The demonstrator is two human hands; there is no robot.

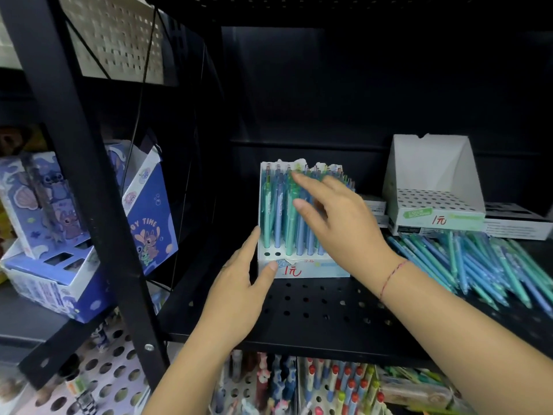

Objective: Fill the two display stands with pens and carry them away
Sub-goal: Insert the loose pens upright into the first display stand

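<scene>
left hand (pixel 239 298) flat and wide, fingers straight along the left wall of the near-full stand (pixel 311 269), thumb on its front lip; holds nothing. two holes (pixel 272 254) at front left unfilled. right hand (pixel 338 223) spread wide over the standing pens (pixel 278 211), blurred, nothing in it that i can see.

judgement: step is topping up and squaring this stand. brace the left wall so it does not slide, press the tops level. empty stand (pixel 434 187) sits upright further right, no pens in it; about half the filling is left. take two from the loose pens (pixel 478 265) heaped before it for the gaps.

surface: black perforated shelf (pixel 314 310), looks hard and slick. room: blue cartoon boxes (pixel 143 229) far left, black post (pixel 83 175), lower rack (pixel 329 384) of other pens beneath. dim shop shelving.
</scene>
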